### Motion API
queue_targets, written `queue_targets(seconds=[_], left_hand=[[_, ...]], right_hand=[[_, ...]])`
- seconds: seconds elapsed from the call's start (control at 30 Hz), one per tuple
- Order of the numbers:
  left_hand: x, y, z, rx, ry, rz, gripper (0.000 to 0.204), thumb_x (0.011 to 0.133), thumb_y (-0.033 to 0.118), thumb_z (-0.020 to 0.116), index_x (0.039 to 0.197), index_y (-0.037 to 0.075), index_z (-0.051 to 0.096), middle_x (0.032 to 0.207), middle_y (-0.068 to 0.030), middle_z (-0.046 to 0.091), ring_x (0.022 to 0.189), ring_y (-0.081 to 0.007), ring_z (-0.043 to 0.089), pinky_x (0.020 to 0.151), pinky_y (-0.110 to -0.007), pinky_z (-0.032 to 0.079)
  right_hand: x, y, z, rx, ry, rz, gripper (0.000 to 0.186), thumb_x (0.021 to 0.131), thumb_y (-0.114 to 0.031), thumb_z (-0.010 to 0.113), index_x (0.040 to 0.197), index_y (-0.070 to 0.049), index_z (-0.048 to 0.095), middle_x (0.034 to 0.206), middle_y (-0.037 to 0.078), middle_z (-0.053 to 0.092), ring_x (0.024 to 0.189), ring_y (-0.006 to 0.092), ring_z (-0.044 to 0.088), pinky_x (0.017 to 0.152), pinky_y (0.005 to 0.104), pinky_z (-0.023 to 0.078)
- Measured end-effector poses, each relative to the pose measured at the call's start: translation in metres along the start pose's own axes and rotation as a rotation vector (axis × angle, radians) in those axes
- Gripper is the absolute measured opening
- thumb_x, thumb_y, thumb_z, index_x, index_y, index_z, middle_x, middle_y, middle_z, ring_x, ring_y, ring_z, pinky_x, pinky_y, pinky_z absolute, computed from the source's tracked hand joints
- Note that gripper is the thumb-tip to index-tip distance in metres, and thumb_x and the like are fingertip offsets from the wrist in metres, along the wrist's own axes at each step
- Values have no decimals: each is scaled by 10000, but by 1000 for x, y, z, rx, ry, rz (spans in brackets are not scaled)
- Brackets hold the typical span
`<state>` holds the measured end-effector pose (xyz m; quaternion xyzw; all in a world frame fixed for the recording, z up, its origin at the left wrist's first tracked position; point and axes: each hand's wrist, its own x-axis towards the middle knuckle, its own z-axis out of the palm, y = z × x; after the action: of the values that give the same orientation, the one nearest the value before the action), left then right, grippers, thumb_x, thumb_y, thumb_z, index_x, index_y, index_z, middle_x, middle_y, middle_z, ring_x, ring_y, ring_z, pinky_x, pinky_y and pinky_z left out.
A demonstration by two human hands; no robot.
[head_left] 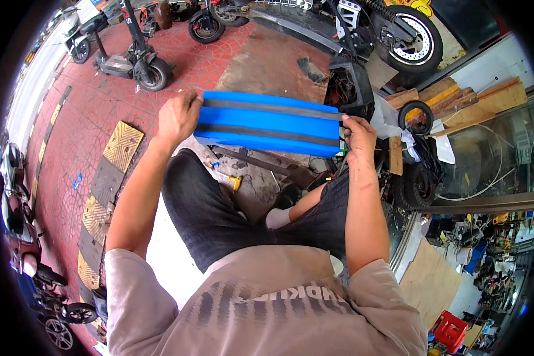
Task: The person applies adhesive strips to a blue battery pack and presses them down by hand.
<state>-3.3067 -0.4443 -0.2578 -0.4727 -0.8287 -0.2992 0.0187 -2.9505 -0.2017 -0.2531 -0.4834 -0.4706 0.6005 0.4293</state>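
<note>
A long blue pack with two dark grey strips along it lies crosswise in front of me, over the rusty board of a low stand. My left hand grips its left end, thumb and fingers closed at the upper corner. My right hand holds the right end, with fingers pinched near the upper strip. A small green part and dark bits show at that end, too small to make out. Below the pack, near my knees, lies a yellow tool.
Scooters stand on red paving at upper left, parked motorbikes at far left. Ramp blocks line my left. A wheel, wooden boards and loose tyres sit to the right, above a cluttered area with a red crate.
</note>
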Motion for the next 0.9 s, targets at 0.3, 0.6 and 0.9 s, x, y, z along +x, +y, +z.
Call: queue_targets(seconds=[0.3,0.6,0.9], left_hand=[[0,-8,8,31,-76,-35,322,1017,347,562,1036,56,698,922,-255,703,919,-468,676,801,-558,517],[-6,-9,10,26,-45,-2,321,1016,340,560,1029,53,704,918,-244,708,904,-464,679,786,-553,518],[-9,-2,6,125,-54,20,286,1013,317,557,957,61,673,893,-226,707,874,-443,684,763,-548,525]], right_hand=[[18,31,-1,-89,30,-93,148,811,-87,837,857,4,731,789,11,669,718,112,566,692,289,440],[14,42,-4,-80,84,-45,158,812,-100,835,874,4,734,822,17,671,742,122,571,707,307,446],[7,49,-5,-25,81,-21,155,800,-85,823,842,-7,695,832,20,644,775,138,565,759,306,438]])
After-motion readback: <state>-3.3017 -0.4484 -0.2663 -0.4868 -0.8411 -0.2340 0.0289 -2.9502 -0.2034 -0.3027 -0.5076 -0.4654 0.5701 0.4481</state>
